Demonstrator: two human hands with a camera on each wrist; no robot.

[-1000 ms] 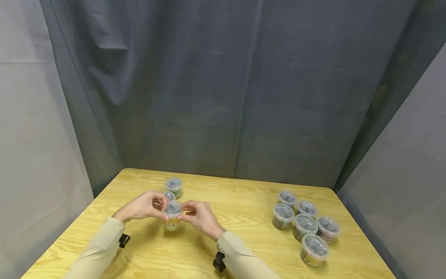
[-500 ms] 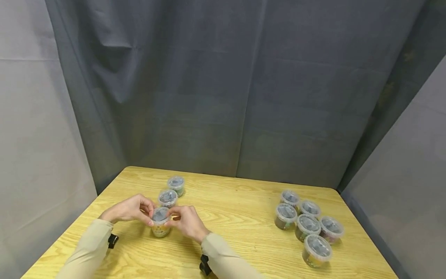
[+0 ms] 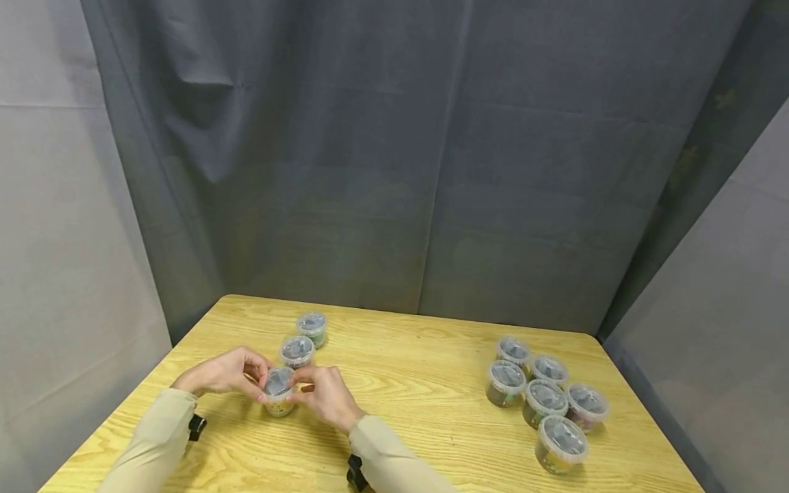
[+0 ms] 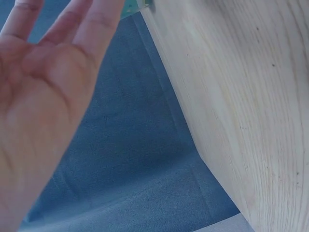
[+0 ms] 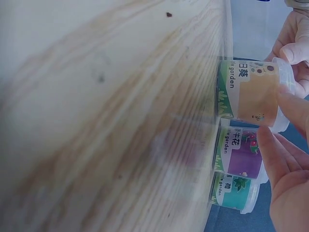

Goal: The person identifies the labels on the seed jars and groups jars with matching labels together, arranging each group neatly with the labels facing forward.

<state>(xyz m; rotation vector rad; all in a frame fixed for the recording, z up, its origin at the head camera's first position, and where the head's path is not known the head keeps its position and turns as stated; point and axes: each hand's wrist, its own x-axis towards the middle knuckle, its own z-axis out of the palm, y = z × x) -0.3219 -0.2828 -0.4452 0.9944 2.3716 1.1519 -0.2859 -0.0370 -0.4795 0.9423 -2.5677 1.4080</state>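
Note:
A small clear plastic tub with a lid and an orange "little garden" label stands upright at the table's left side. My left hand pinches its lid rim from the left, thumb and fingertips at the edge. From the other side my right hand grips the same rim. In the right wrist view the tub's orange label shows, its base at the tabletop. Right behind it stand a purple-labelled tub and a teal-labelled tub. The left wrist view shows mostly my palm.
Several more lidded tubs, among them a front one and a back one, stand clustered on the right of the wooden table. A grey curtain hangs behind the table's back edge.
Both hands have brought the orange-labelled tub leftward and slightly toward me, into line in front of the two other left-hand tubs. During the last half second it shifted only a little.

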